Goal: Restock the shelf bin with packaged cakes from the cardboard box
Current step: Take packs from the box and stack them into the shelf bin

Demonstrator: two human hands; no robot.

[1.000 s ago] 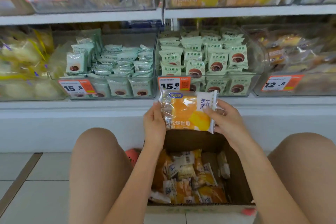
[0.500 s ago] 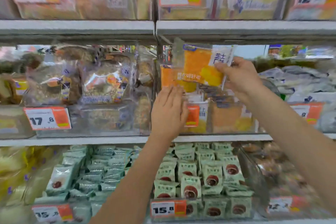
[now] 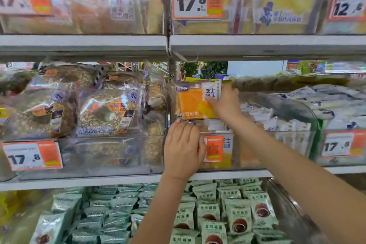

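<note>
Evidently, the right hand (image 3: 224, 103) pinched the orange cake packet (image 3: 195, 101) upright over the clear shelf bin (image 3: 247, 156), while the left hand (image 3: 183, 149) pressed flat, fingers together, steadying its front.

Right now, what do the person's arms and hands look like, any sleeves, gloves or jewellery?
Both forearms are bare as far as the picture shows; no sleeve reaches into view. The left hand and the right hand wear no gloves. No watch, bracelet or ring shows on either wrist or on the fingers that can be seen.
</note>
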